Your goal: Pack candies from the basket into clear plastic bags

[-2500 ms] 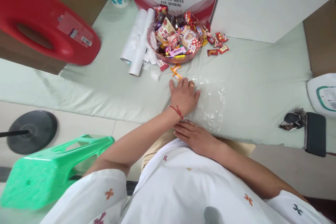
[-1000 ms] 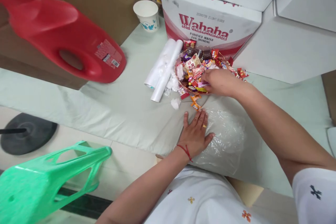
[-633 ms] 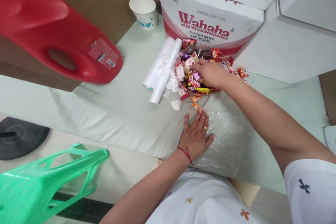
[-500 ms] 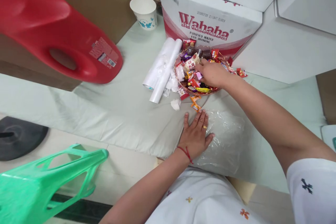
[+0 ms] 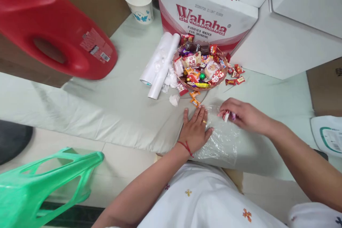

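My left hand [image 5: 195, 127] lies flat, fingers apart, on the left part of a clear plastic bag [image 5: 223, 139] spread over the pale cloth. Above the bag's right part, my right hand [image 5: 242, 115] is closed on wrapped candies [image 5: 226, 115], with red-and-white and purple wrappers showing between the fingers. Beyond both hands stands a clear bowl with a gold rim [image 5: 223, 78], heaped with mixed wrapped sweets. Orange-wrapped candies [image 5: 195, 98] lie just in front of it, and several red-wrapped ones [image 5: 235, 74] lie at its right.
White plastic rolls [image 5: 161, 67] and crumpled scraps [image 5: 174, 99] lie left of the bowl. A Wahaba-lettered carton [image 5: 203, 16] stands behind. Farther left are a paper cup [image 5: 139, 7] and a large red jug [image 5: 98, 57]. A green stool [image 5: 24, 192] stands on the floor.
My right hand has left the bowl, moving toward me to the plastic bag with candies in its fingers. My left hand has stayed on the bag. The view has shifted slightly.
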